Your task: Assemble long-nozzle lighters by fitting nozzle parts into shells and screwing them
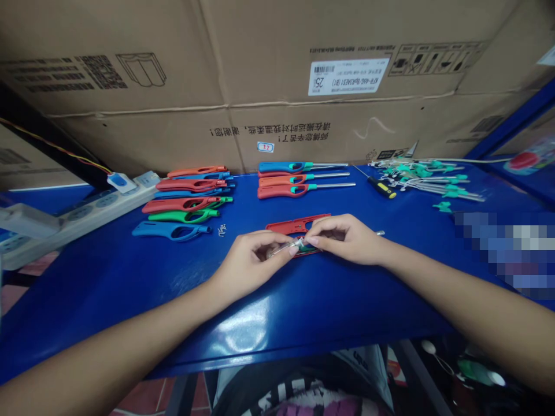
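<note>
My left hand (249,263) pinches a small clear lighter fuel tank (276,250) between thumb and fingers. The fingertips of my right hand (353,240) are closed at the tank's whitish valve end; whether they grip the valve or a small part on it I cannot make out. Just beyond and below my fingers lies an opened red lighter shell (281,226), with a green part showing inside. A metal tube tip (380,233) sticks out past my right wrist. Both hands partly cover the shell.
Several assembled lighters (286,191) lie behind my hands. Coloured lighter casings (171,230) are stacked at left, near small metal pieces (222,230) and a power strip (87,211). At right are a screwdriver (381,188) and a pile of metal tubes with green triggers (433,173). Cardboard (173,138) stands behind.
</note>
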Tool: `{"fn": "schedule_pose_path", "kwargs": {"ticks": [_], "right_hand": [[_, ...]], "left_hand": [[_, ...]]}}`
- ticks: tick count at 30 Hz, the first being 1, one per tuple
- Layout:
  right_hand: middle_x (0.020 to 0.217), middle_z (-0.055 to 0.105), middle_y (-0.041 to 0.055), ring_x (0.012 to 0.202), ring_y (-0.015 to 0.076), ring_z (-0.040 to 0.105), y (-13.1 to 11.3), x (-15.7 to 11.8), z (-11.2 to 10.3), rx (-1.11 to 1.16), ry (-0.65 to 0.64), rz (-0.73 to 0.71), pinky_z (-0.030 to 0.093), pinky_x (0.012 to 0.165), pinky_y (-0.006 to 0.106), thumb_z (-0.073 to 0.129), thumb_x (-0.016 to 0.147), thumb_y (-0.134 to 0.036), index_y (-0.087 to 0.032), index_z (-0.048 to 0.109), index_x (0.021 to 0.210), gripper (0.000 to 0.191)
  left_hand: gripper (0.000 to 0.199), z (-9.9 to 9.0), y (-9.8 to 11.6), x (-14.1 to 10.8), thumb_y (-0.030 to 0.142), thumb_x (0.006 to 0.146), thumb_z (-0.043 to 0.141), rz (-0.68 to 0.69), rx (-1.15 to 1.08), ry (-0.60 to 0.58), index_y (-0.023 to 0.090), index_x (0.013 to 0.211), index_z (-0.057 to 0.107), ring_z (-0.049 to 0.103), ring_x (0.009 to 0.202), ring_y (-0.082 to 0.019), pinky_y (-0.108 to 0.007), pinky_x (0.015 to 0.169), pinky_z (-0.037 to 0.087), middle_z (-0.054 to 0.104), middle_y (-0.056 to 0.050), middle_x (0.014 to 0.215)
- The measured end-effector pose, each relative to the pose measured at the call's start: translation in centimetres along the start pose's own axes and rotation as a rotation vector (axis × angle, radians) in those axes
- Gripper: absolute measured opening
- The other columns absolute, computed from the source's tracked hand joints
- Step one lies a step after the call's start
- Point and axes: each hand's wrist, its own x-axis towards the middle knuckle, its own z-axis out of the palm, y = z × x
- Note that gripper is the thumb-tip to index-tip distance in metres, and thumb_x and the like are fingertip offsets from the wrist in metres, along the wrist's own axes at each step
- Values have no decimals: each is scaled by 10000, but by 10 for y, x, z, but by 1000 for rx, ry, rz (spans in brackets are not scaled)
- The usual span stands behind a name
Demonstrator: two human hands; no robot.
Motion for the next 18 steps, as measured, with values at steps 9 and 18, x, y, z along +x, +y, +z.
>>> {"fn": "schedule_pose_path", "kwargs": {"ticks": [9, 18], "right_hand": [[827, 707, 50, 693, 121, 588, -3, 0, -1, 25, -4, 16, 467, 650, 254, 682, 878, -414, -144, 741, 876, 277], [817, 700, 50, 700, 123, 583, -2, 1, -1, 6, -21, 3, 456, 649, 252, 671, 887, -419, -136, 734, 881, 290]], "left_hand": [[230, -1, 2, 1, 362, 853, 727, 20, 29, -2, 157, 942, 784, 529, 609, -104, -212, 530, 392, 726, -51, 802], [235, -1, 2, 0, 357, 853, 733, 31, 31, -9, 152, 952, 791, 545, 625, -110, -222, 554, 407, 725, -57, 814]]}}
